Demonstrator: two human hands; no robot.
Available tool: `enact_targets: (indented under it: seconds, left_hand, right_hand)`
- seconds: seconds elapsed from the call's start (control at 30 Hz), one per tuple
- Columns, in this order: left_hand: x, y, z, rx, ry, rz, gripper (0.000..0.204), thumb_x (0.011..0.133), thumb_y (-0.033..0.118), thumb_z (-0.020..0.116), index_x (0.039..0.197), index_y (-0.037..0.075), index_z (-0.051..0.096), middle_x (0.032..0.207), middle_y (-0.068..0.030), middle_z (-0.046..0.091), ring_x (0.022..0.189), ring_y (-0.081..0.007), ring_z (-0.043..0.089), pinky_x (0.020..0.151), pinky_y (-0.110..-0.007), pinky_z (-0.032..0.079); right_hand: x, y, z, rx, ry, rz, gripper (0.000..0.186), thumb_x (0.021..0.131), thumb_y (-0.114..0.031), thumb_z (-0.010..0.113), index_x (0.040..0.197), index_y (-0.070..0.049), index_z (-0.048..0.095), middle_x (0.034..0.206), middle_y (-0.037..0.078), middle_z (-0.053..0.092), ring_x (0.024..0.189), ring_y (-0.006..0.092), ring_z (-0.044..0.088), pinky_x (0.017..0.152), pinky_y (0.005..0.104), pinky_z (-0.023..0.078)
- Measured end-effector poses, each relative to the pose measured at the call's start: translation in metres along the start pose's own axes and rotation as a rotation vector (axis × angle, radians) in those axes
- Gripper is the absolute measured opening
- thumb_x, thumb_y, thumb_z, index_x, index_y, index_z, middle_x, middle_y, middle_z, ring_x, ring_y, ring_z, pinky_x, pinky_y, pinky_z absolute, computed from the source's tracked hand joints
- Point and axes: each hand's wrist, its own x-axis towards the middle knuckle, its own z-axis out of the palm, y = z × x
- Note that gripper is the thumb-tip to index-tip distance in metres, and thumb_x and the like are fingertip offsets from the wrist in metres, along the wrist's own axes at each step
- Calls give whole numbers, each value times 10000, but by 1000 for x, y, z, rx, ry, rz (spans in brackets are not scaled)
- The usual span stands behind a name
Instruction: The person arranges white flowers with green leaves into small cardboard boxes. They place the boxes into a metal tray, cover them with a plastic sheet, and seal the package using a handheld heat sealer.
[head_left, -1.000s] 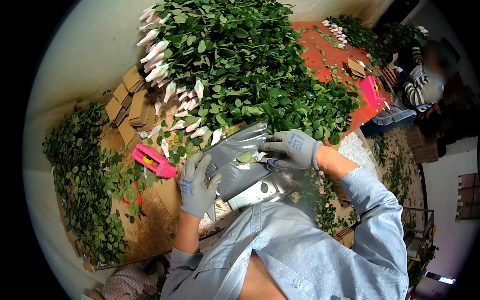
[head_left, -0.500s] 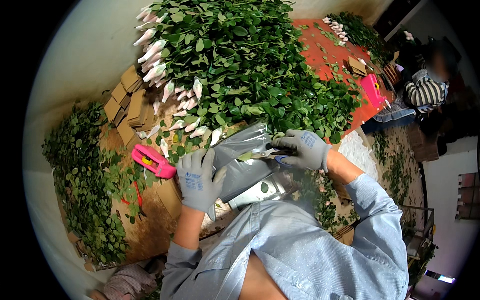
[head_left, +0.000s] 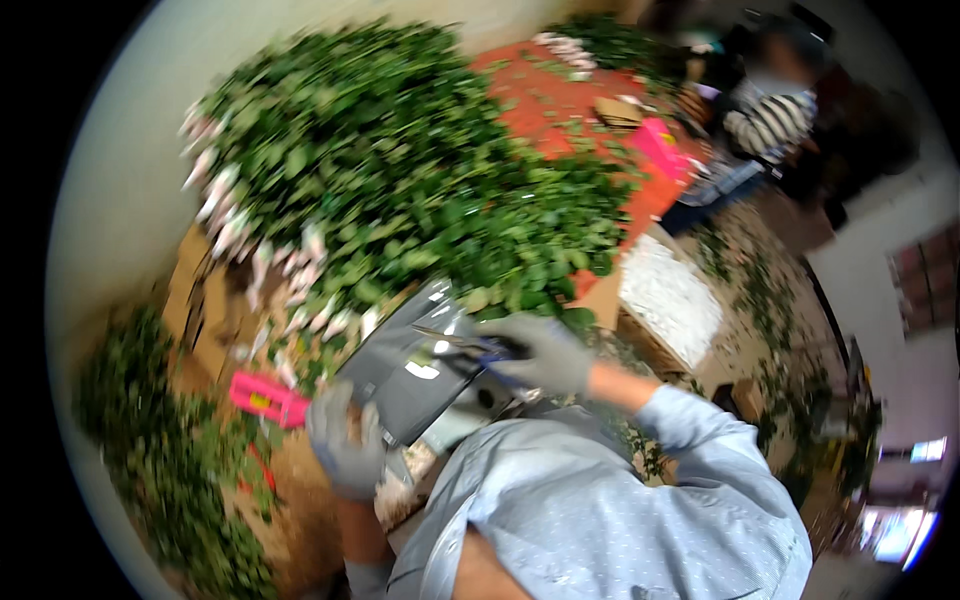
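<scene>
In my right gloved hand [head_left: 548, 356] is a pair of scissors [head_left: 455, 340] with dark blue handles, the blades pointing left over a shiny dark grey plastic sheet [head_left: 385, 385]. My left gloved hand [head_left: 345, 445] is beside the sheet's lower left edge, thumb apart from the fingers, with nothing visible between them; motion blurs it. Just beyond the left hand lies a pink tape dispenser [head_left: 268, 398]. Past the sheet rises a big pile of leafy green stems [head_left: 370, 180], with pale wrapped flower heads [head_left: 225, 215] along its left side.
Cardboard pieces [head_left: 195, 310] lean left of the pile. A box of white sheets [head_left: 668, 300] stands at right. Farther back are a red table surface [head_left: 525, 100], another pink dispenser [head_left: 660, 148] and a person in striped sleeves [head_left: 770, 125]. Loose leaves [head_left: 150, 430] cover the left side.
The whole view has swung, shifting the table leftward and blurring it. My left hand's thumb has come back from over the plastic sheet. The leaf near the scissor blades no longer shows.
</scene>
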Motion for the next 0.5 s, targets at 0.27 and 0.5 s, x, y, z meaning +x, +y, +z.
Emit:
enact_targets:
  seconds: [0.27,0.5]
  left_hand:
    - [20,73,27,-410,-155,-41,348,822,76,702,1148,-39,661,1032,-198,638,928,-368,614,824,-429,517]
    - [12,29,3,84,-54,-172,351,849,77,717,1181,-30,669,1087,-204,650,1005,-374,613,886,-444,495]
  right_hand:
    - [-12,-24,8,173,292,-105,485,886,-228,711,1327,-62,596,1135,177,663,1036,319,663,896,408,527]
    - [-9,187,-106,164,838,639,447,935,-341,678,1281,-60,638,1047,166,729,935,311,711,827,403,564]
